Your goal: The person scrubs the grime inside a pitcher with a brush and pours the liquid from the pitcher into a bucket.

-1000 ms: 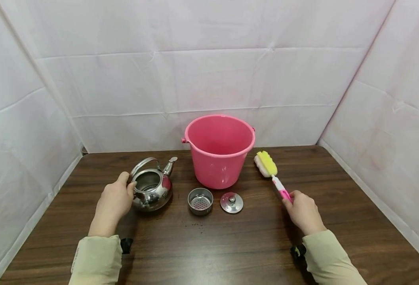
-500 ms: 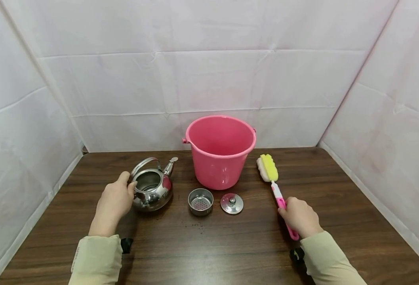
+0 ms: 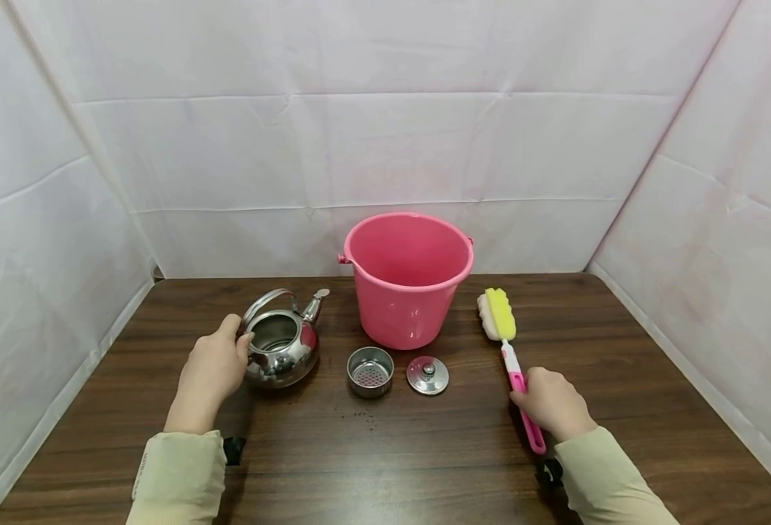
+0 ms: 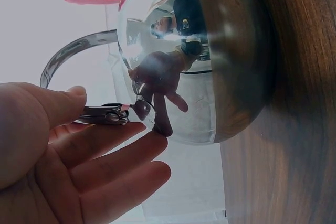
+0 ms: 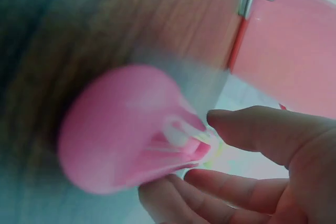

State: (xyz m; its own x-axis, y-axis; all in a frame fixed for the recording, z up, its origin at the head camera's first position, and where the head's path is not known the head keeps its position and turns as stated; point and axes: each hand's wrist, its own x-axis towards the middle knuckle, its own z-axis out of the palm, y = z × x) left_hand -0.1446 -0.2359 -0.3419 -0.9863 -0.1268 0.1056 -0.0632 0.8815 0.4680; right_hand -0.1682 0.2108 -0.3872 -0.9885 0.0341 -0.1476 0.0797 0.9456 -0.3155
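In the head view, my left hand [image 3: 211, 372] pinches the lower end of the upright handle of a shiny steel kettle [image 3: 286, 368]. The left wrist view puts the thumb over that handle [image 4: 79, 48] and the fingers below it, beside the round body. The kettle stands lidless, spout away from the hand. At the right, my right hand [image 3: 556, 402] holds a sponge cleaning brush [image 3: 513, 372] by its pink handle [image 5: 121, 129], thumb on one side and fingers on the other. The brush's yellow-and-white sponge head [image 3: 502, 315] points to the back of the table.
A pink bucket [image 3: 406, 315] stands behind, near the white sheet wall [image 3: 392, 146]. In front of it are a perforated steel strainer [image 3: 370, 391] and a steel lid [image 3: 428, 381] with a knob. Dark crumbs [image 3: 362, 415] lie on the brown wooden table [image 3: 385, 474].
The brush has turned to point straighter back and shifted slightly right; its handle end now shows past my right hand, which moved nearer the front. My left hand and the kettle stay put.
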